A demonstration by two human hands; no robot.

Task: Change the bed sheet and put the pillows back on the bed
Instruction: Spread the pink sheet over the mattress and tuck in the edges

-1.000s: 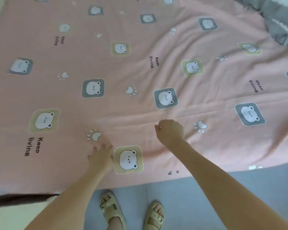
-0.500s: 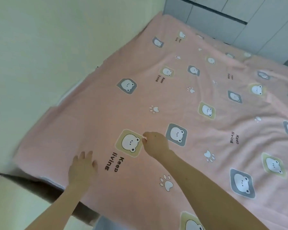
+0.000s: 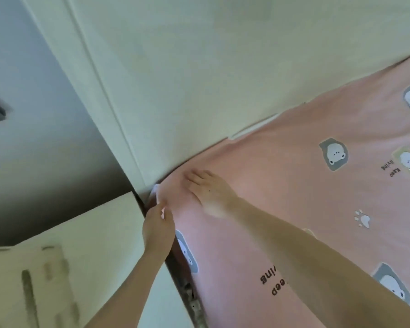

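Against the wall (image 3: 199, 79), the pink sheet (image 3: 294, 185) lies spread out. At its wall-side corner the right hand (image 3: 211, 192) presses it flat, grip apart. The left hand (image 3: 158, 229) has its grip clamped on the sheet's edge. This looks like corner fitting; next, tuck that edge under.

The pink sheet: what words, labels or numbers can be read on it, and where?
"Keep living": upside down on the pink sheet, beside a yellow bear patch; blurred, barely readable.
"…eep …ing": the same print lower down, its start hidden by the right arm.
No other words, labels or numbers show.
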